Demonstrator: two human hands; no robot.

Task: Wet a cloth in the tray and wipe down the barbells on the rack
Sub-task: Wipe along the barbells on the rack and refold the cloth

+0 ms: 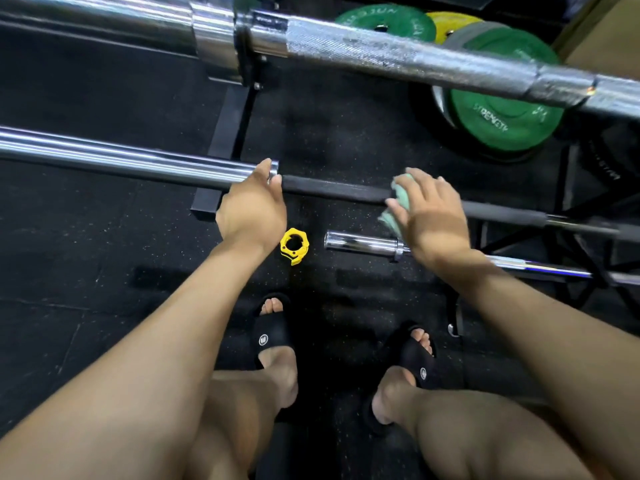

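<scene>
Left hand (251, 206) curls round the collar end of the long chrome-sleeved, black-shafted barbell (332, 190), steadying it w/ thumb & fingers wrapped. To its right, the right hand (429, 216) presses a crumpled mint-green cloth (394, 206) onto the same black shaft, fingers fairly straight. No tray in view; wiping looks mid-way, w/ the thick knurled silver barbell (381, 50) above the hands prob. still to do.
</scene>
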